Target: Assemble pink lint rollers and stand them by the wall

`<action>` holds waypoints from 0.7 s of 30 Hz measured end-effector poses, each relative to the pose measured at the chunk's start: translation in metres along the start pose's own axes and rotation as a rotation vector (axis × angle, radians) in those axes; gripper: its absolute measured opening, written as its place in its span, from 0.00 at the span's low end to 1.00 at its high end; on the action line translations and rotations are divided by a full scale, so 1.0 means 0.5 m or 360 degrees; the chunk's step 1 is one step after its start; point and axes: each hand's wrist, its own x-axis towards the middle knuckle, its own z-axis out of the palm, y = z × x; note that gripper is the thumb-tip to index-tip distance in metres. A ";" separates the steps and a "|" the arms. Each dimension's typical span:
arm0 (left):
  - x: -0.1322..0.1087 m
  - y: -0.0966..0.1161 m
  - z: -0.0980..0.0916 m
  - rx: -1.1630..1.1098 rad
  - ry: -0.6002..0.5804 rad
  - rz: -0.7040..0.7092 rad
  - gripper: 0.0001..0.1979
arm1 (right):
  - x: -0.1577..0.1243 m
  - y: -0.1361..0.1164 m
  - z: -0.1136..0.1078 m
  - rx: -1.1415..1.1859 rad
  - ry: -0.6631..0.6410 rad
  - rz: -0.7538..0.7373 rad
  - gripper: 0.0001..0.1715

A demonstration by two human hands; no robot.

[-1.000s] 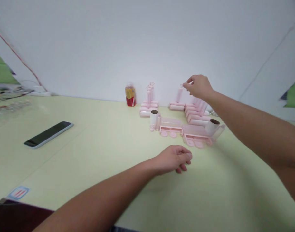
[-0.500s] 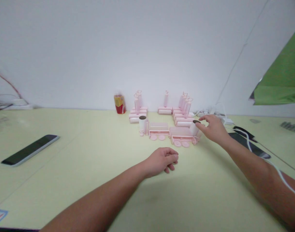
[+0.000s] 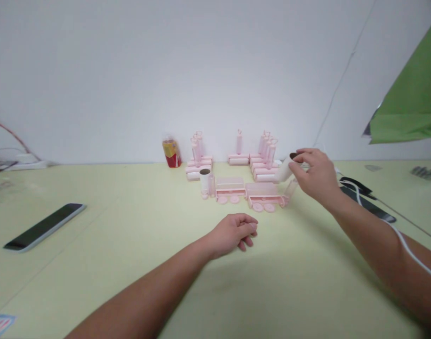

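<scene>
My right hand (image 3: 316, 174) grips a white lint-roller refill roll (image 3: 284, 171) between thumb and fingers. The roll is tilted and raised, with its brown core end toward my fingers. Near my left, a second white roll (image 3: 204, 182) stands upright beside a small clear-and-pink piece. Two opened pink cases (image 3: 230, 188) with clear lids and round discs lie between the rolls; the right one is just left of my right hand. My left hand (image 3: 233, 234) rests in front of them, loosely curled, fingers slightly apart and nothing visible in it.
Behind stand pink lint rollers (image 3: 265, 165) in several rows, handles up. A red-and-yellow package (image 3: 171, 152) is by the wall. A dark phone-like slab (image 3: 44, 227) lies left; another dark device (image 3: 372, 206) and a white cable (image 3: 409, 252) lie right, the cable crossing my right arm.
My right hand has taken hold of the right white roll and lifted it up and slightly right, tilting it. My left hand has stayed about where it was.
</scene>
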 end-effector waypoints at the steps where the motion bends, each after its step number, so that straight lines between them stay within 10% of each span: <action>1: -0.001 0.001 0.001 -0.0008 0.0005 0.0001 0.20 | -0.003 -0.023 -0.020 0.0150 0.0082 0.0033 0.07; 4: -0.012 0.012 0.011 0.0005 0.0033 0.0084 0.27 | -0.044 -0.098 -0.056 0.0872 0.0072 0.0344 0.06; 11: -0.046 0.037 0.036 0.0425 0.0191 0.0921 0.35 | -0.212 -0.181 -0.009 0.2011 -0.0936 0.1384 0.17; 14: -0.042 0.033 0.023 0.0396 0.0328 0.0923 0.28 | -0.218 -0.158 0.008 0.1739 -0.1144 0.1204 0.19; 18: -0.032 0.030 0.003 0.0250 0.0435 0.0774 0.21 | -0.181 -0.095 0.010 0.0837 -0.0741 0.0525 0.15; 21: -0.029 0.030 -0.001 0.0173 0.0414 0.0717 0.22 | -0.162 -0.059 0.003 0.0582 -0.0525 0.0475 0.15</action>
